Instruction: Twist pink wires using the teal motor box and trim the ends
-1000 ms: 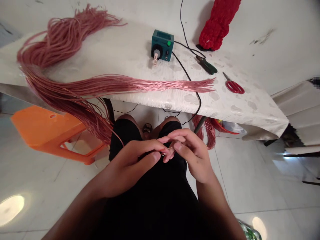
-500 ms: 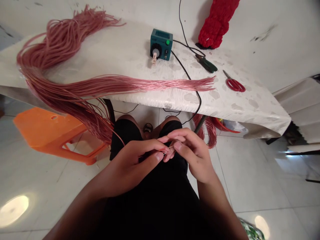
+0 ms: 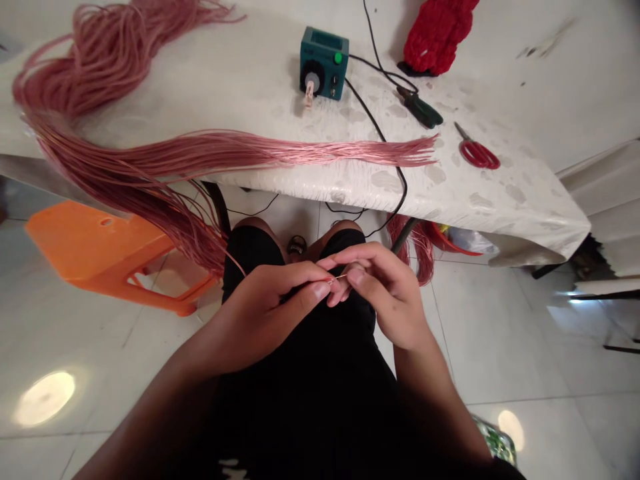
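A thin wire [image 3: 341, 276] bridges the small gap between the two hands, over the lap. The left hand [image 3: 265, 308] pinches its left part between thumb and forefinger; the right hand [image 3: 397, 297] grips its right part under the thumb. Farther off, pink strands [image 3: 225, 152] stretch left to right across the surface [image 3: 450, 193].

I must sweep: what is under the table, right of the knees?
Pink strands, a black cable, a dark leg and a red basin with clear plastic show partly; the table covers whatever lies deeper.
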Demonstrator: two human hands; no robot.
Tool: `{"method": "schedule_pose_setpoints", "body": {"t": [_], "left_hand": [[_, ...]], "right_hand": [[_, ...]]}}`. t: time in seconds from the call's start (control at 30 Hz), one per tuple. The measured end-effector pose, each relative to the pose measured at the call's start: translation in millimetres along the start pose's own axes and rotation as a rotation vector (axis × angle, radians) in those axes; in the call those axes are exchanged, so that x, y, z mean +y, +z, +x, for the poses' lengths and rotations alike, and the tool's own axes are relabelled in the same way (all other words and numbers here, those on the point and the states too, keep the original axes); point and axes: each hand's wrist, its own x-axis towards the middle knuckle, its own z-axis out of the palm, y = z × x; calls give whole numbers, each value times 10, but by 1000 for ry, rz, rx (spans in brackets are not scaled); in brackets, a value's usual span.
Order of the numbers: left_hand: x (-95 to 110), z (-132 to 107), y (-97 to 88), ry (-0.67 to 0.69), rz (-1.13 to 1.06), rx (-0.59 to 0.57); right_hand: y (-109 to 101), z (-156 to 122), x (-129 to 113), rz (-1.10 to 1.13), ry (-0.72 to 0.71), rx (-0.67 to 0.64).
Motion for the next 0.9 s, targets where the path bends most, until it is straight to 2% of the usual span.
{"method": "schedule_pose_setpoints", "body": {"t": [0.13,0.33,0.4,0.57,0.73,0.9], "left_hand": [[-13,-5,7,-29,-74,16],[-83,-13,22,-126,-445,-2],[-69,-8,24,-141,-487,4],[11,-2,24,-152,-359,18],[6,-21,47,-92,-222,66],[3,-25,72,27,-25,96]], "right_hand": [[1,6,1,-15,-14,8],[3,8,2,-50,-22,-3],[6,11,1,-57,-18,-5],[19,14,4,-71,-13,-3],[24,1,4,-74,-21,-3],[9,-6,2,-114,-20,-4]]}}
